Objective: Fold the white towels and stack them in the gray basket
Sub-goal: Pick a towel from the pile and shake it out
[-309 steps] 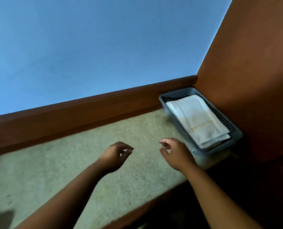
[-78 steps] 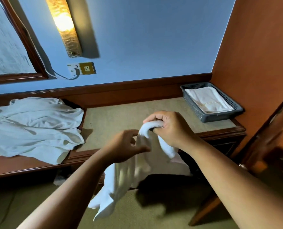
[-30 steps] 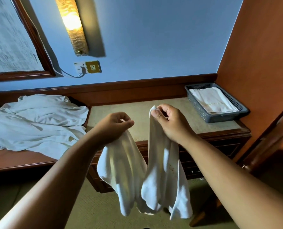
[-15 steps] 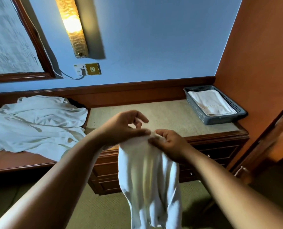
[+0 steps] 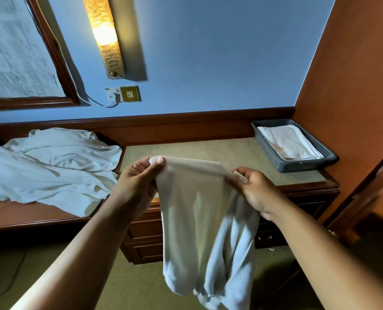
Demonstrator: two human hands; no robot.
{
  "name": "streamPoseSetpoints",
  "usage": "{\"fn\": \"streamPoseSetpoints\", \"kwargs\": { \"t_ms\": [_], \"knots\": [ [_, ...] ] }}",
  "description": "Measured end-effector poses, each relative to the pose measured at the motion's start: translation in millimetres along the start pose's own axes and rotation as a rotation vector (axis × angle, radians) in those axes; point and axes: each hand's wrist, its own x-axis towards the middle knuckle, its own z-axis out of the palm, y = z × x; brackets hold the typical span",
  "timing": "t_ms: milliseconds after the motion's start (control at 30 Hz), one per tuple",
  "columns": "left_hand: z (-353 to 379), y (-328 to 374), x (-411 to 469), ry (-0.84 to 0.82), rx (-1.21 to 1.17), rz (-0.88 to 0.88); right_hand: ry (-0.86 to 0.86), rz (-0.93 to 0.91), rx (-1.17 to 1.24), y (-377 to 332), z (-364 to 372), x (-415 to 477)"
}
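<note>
A white towel [image 5: 206,222] hangs in the air in front of the cabinet, its top edge stretched between my hands. My left hand [image 5: 137,186] pinches the top left corner with thumb and fingers. My right hand [image 5: 255,189] pinches the top right corner. The towel's lower part hangs in loose folds toward the floor. The gray basket [image 5: 282,162] stands at the right end of the cabinet top against the orange wall, with a folded white towel [image 5: 289,142] lying flat inside it.
A heap of unfolded white cloth [image 5: 49,162] lies on the low wooden ledge at the left. The beige cabinet top [image 5: 197,151] stretches between the heap and the basket. A wall lamp [image 5: 105,36], a socket and a framed mirror are on the blue wall.
Half a second ago my hands were close together at the towel's top. They have moved apart, spreading the top edge wide, and the towel now hangs flatter.
</note>
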Motion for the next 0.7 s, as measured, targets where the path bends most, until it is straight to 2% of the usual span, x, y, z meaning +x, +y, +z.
{"fn": "streamPoseSetpoints", "kwargs": {
  "t_ms": [133, 200, 300, 467, 567, 700],
  "knots": [
    [18.1, 2.4, -6.4, 0.109, 0.079, 0.037, 0.337, -0.128, -0.206, -6.3, 3.0, -3.2],
    [26.5, -1.8, -11.1, 0.13, 0.156, 0.026, 0.409, -0.279, -0.209, -16.8, 8.0, -9.6],
    [45.1, -8.6, -18.3, 0.127, 0.207, 0.019, 0.309, -0.471, -0.151, -33.5, 22.3, -21.7],
    [73.4, -10.3, -23.0, 0.132, 0.13, 0.058, 0.034, -0.534, -0.087, -42.8, 40.5, -34.1],
    [77.3, -11.7, -23.4, 0.105, 0.124, 0.078, 0.011, -0.531, -0.028, -42.4, 41.1, -35.8],
    [75.4, -21.7, -26.6, 0.056, 0.153, 0.112, 0.078, -0.507, 0.035, -45.1, 40.2, -35.3]
  ]
}}
